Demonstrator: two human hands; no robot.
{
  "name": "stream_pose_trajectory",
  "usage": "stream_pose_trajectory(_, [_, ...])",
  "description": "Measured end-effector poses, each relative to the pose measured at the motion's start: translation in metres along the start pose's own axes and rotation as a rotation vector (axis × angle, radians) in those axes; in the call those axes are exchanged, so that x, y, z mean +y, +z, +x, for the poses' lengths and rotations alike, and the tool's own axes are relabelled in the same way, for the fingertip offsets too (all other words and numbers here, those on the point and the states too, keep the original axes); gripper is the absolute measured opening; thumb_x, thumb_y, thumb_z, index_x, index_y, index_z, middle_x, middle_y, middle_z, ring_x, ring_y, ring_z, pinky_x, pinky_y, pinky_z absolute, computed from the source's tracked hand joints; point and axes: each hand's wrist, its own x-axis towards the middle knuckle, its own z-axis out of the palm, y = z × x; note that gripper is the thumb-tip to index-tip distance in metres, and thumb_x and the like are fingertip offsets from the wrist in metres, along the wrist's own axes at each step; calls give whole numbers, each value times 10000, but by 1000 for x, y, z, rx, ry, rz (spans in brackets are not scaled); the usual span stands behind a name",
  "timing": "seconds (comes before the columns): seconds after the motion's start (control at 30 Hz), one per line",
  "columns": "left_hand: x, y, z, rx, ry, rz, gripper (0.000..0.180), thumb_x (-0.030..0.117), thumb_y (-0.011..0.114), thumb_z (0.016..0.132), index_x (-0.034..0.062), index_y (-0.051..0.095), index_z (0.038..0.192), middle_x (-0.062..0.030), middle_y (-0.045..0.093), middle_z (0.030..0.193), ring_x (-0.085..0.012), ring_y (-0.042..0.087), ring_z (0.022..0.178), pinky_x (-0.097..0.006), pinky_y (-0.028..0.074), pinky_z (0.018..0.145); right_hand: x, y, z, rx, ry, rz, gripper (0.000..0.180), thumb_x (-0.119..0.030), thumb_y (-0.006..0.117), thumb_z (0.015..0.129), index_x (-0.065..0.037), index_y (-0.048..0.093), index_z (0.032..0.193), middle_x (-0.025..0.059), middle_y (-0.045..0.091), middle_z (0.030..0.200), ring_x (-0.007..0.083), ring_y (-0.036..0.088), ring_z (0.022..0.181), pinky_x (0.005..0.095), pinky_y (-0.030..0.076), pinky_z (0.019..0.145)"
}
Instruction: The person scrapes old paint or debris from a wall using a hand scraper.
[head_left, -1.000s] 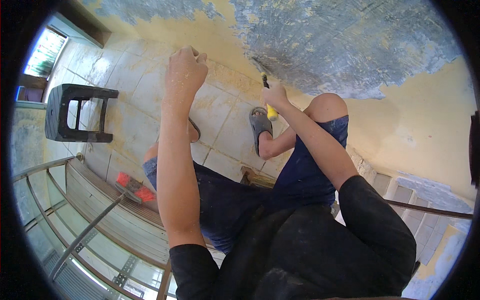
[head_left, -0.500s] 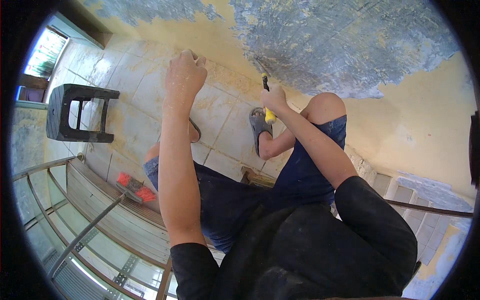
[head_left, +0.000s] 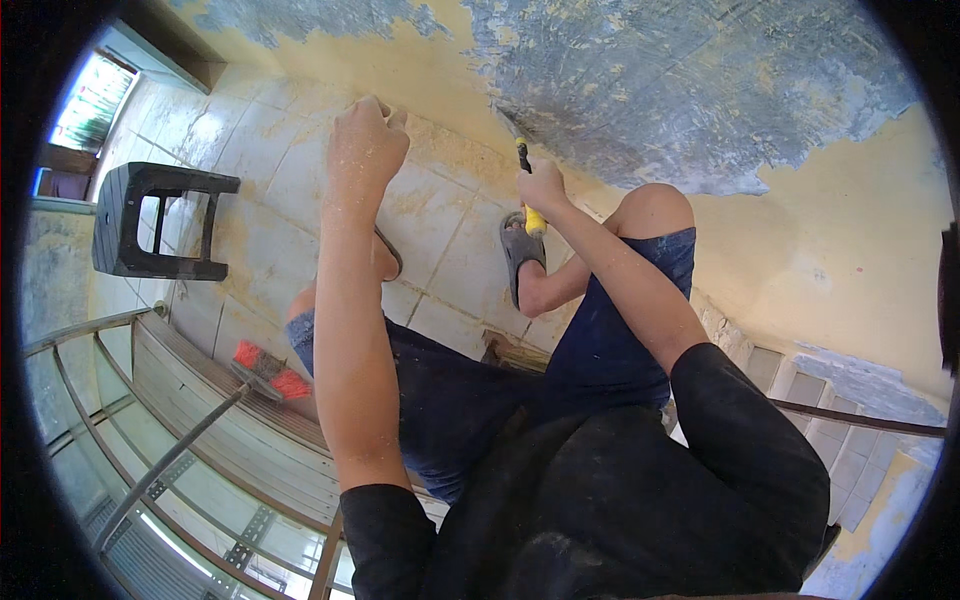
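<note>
My right hand is closed around the yellow-and-black handle of a scraper. The scraper's thin blade points up and left, at the edge of a grey-blue bare patch on the wall; whether it touches the wall I cannot tell. Flaking yellow paint surrounds that patch. My left hand is dusty and closed, raised in front of me near the foot of the wall. Its fingers curl away from view, so anything inside them is hidden.
A black plastic stool lies on its side at the left on the dusty tiled floor. Nearer stands a broom with red bristles, beside a metal-framed glass cabinet. My sandalled foot is below the scraper.
My right hand and the scraper have shifted slightly up and to the left along the wall. The left hand has moved slightly up and left, still closed.
</note>
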Motion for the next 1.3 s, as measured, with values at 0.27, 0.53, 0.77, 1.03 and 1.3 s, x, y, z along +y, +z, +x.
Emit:
stream_pose_trajectory(0.27, [4,3,0,-3,41,-4,293,266,632,883,-7,662,985,-209,677,938,-363,625,953,-436,482,842,9,4,5,37,-88,-9,139,-106,536,865,17,599,879,108,579,573,224,596,446,379,467,410])
stream_pose_trajectory(0.53, [5,5,-1,-23,17,-11,297,269,624,892,-6,656,999,-207,680,964,-353,633,963,-433,484,840,7,1,7,-23,-151,-11,165,-119,537,815,24,612,847,185,631,623,291,665,556,400,530,542])
stream_pose_trajectory(0.77, [3,2,-3,-48,12,32,300,272,621,895,-4,653,1008,-205,681,974,-350,630,985,-430,479,858,14,6,10,36,-92,-118,150,-102,524,819,22,601,852,123,592,584,225,610,469,387,492,460])
stream_pose_trajectory(1.03, [8,-4,-8,-31,18,83,308,285,613,902,-1,658,1007,-189,685,988,-356,629,988,-426,482,858,38,31,35,122,10,-237,153,-101,550,796,35,612,829,164,625,626,259,648,508,401,502,462])
stream_pose_trajectory(1.3, [8,-17,-4,-57,-28,28,335,297,603,904,1,653,1051,-191,675,1033,-349,609,1032,-428,471,887,32,36,25,152,-18,-265,230,-93,598,759,74,653,907,252,679,810,367,693,827,431,545,731])
